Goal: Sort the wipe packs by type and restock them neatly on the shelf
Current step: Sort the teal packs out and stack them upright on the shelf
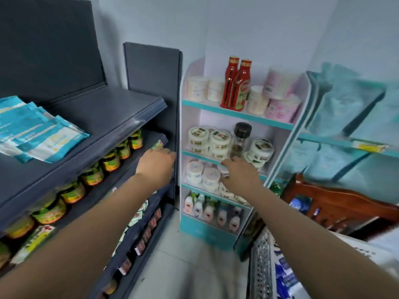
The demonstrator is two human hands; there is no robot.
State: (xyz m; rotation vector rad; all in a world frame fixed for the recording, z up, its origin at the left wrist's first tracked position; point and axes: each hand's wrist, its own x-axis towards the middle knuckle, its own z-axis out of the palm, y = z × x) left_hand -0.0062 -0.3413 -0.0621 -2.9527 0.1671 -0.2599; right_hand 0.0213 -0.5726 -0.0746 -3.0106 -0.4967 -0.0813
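The left grip (156,165) reaches to the far end of the dark shelf's (103,108) second board, back of the hand up. Its fingers are hidden past the knuckles, so I cannot tell whether they are apart or closed on anything. The right grip (239,175) hangs in front of the white rack (205,107), fingers loosely stretched and apart, with nothing visible in it. Nearest, at the lower right, a metal basket (261,266) holds blue-and-white packs (282,275), too blurred to read. On the left, a row of jars (92,175) with green and yellow labels lines the second board. Above them the wipe packs (43,132), blue and white, lie flat in an overlapping heap at the left end of the top board, well apart from both hands. Farther off, the rack carries round tubs (218,141) and, on its top level, two red sauce bottles (236,85).
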